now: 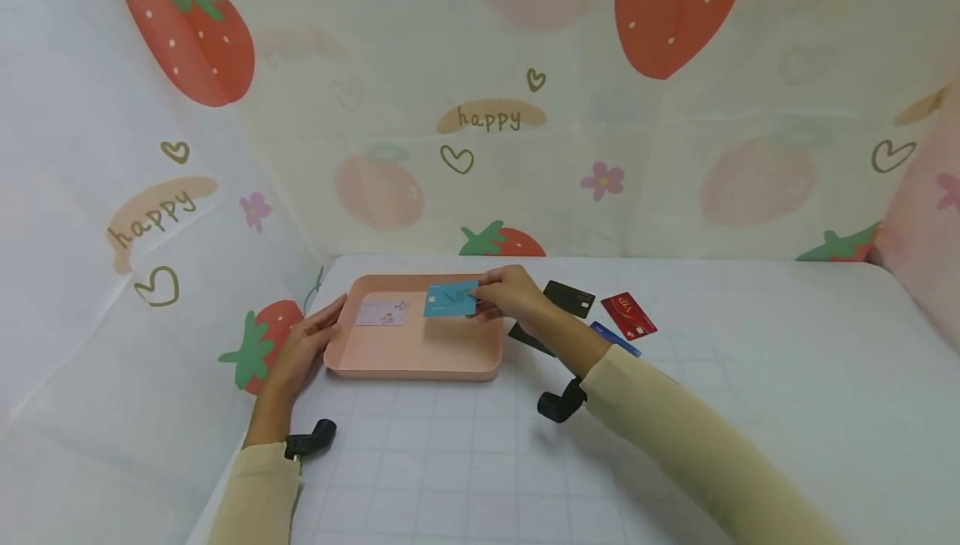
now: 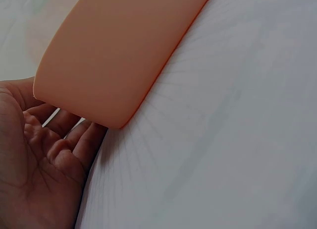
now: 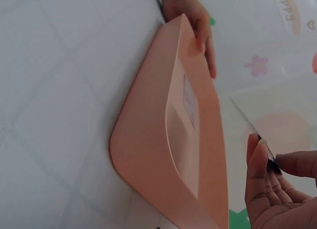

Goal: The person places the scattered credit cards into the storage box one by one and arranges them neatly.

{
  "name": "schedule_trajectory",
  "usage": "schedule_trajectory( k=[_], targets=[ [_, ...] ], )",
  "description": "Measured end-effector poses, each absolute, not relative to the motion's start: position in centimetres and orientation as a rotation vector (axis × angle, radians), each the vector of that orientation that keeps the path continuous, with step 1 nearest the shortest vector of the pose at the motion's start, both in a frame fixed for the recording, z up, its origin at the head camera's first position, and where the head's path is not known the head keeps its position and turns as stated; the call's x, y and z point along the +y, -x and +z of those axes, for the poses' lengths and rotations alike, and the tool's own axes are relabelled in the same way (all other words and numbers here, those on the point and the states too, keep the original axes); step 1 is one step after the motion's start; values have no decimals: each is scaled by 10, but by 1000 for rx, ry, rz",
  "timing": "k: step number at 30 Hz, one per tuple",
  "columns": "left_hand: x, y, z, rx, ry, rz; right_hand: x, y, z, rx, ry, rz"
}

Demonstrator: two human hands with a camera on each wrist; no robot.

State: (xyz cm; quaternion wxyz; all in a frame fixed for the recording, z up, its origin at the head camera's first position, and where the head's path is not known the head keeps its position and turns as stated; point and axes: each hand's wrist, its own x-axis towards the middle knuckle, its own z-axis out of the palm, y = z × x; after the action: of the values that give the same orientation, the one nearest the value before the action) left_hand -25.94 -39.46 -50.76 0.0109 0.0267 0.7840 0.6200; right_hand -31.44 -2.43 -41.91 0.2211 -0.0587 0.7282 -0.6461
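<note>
We face a white gridded tabletop (image 1: 780,345), strawberry-printed cloth (image 1: 645,128) behind its far edge, pink side wall (image 1: 930,245) by its far right corner

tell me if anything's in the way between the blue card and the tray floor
Nothing visible is: the right hand holds the blue card above the pink tray, with bare floor below. The pale card lies inside, off to the left.
</note>
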Motion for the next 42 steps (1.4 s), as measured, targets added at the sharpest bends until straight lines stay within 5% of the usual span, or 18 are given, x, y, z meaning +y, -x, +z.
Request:
schedule_trajectory(
  k=[42],
  targets=[
    [-395, 263, -509, 2442, -62, 1945, -85, 338, -455, 2118, -62, -1801]
  ],
)
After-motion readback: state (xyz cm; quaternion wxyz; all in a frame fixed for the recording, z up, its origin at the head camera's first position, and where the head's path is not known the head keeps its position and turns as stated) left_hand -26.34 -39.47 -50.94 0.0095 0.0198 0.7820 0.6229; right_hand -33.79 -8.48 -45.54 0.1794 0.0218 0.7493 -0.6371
